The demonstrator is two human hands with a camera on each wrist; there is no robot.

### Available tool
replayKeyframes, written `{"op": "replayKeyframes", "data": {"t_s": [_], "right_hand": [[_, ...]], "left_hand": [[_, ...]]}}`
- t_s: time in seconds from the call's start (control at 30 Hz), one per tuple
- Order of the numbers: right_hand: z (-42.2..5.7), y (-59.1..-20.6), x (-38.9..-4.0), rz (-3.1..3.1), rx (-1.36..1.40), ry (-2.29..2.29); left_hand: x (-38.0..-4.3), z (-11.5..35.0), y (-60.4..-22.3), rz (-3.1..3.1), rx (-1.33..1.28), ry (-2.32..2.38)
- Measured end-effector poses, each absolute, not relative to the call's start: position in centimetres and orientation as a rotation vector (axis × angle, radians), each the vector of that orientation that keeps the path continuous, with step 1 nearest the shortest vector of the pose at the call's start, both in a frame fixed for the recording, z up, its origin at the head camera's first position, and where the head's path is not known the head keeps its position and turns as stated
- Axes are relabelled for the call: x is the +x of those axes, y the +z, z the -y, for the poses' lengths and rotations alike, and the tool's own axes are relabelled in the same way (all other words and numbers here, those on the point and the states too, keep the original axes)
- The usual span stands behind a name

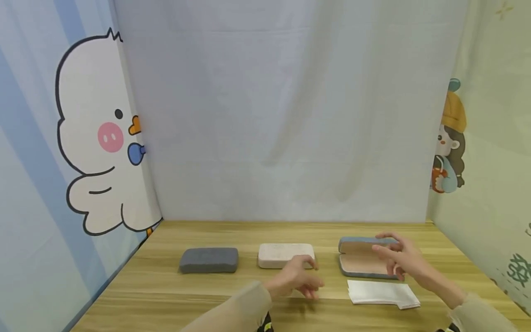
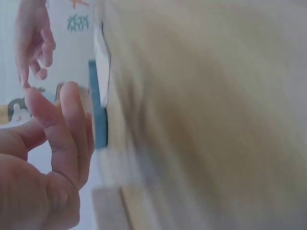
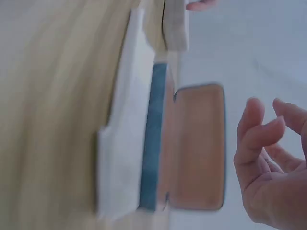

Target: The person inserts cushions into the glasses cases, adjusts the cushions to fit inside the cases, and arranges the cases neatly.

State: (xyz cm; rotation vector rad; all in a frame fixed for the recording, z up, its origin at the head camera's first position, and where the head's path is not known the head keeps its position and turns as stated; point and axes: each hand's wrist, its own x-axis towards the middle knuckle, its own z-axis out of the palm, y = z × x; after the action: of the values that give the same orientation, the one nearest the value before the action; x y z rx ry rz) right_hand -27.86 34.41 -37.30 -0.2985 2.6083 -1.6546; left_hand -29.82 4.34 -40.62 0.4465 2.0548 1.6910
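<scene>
A blue glasses case (image 1: 368,265) with a tan lining lies open at the right of the table, its lid up. My right hand (image 1: 402,260) is in the air in front of the case's right part, fingers loosely bent and holding nothing. A folded white cloth (image 1: 382,293) lies just on the near side of that case. My left hand (image 1: 293,278), loosely curled with nothing in it, hovers near the front right corner of a closed white glasses case (image 1: 282,253). In the left wrist view, the left fingers (image 2: 57,127) are apart from any object.
A closed dark grey glasses case (image 1: 209,260) sits at the left on the wooden table (image 1: 199,299). Behind the table hangs a plain pale curtain (image 1: 286,115). Printed cloth walls stand on both sides, a white cartoon bird (image 1: 91,115) on the left one.
</scene>
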Motion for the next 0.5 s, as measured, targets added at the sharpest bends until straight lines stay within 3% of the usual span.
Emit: {"op": "replayKeyframes", "data": {"t_s": [0.27,0.5], "right_hand": [[-40.2,-39.2,-25.2,-2.578,-0.123,-1.429],[-41.9,-41.0,-23.9,-2.605,0.026,-1.269]], "left_hand": [[-28.2,-10.1,-42.3,-1.803,0.24,1.792],[-27.1,-13.3,-42.7,-1.893,0.092,1.815]]}}
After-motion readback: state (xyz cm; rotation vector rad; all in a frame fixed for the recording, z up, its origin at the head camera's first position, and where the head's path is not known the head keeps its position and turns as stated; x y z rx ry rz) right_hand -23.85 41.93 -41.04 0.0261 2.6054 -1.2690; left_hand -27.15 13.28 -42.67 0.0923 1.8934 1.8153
